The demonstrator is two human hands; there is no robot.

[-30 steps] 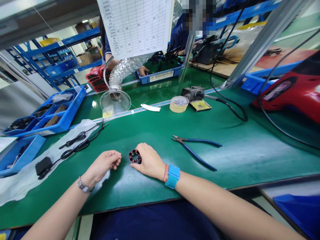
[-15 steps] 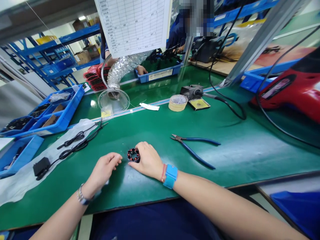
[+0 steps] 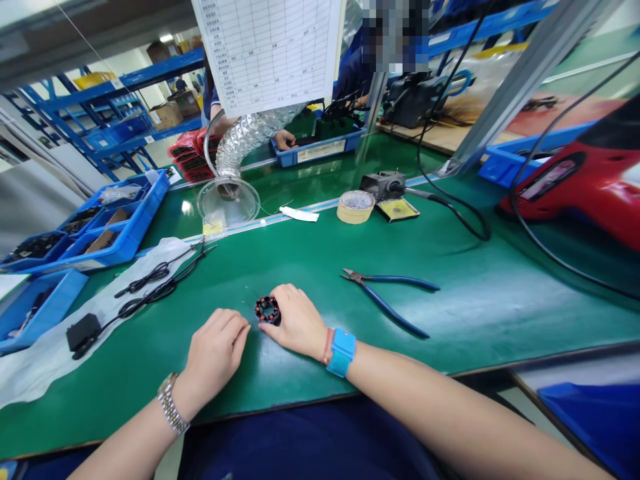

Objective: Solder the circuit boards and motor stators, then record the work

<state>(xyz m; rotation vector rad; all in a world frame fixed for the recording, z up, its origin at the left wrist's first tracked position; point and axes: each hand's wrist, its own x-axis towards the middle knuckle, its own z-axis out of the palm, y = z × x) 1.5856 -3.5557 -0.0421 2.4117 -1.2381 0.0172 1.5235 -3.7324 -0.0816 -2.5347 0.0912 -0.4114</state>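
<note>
My right hand (image 3: 297, 323) is closed around the side of a small motor stator (image 3: 267, 310), a dark ring with copper-coloured windings. Its open middle faces up, close over the green bench. Thin wire ends stick out at the ring's upper left. Just left of the stator, my left hand (image 3: 215, 350) has thumb and fingers pinched together. What lies in that pinch, if anything, is too small to make out. Cutting pliers (image 3: 387, 293) with blue handles lie spread on the bench to the right of my right hand.
Black cables (image 3: 155, 290) lie on a white sheet at left, beside blue bins (image 3: 145, 223). Behind are a clear fume hood (image 3: 229, 203), a tape roll (image 3: 355, 207) and a soldering iron stand (image 3: 384, 185). A red tool (image 3: 585, 180) stands at right. A co-worker's hand (image 3: 285, 140) touches a far bin.
My left hand has turned, showing more of its back, and its fingertips have come slightly nearer the stator. My right hand and the stator stay in place.
</note>
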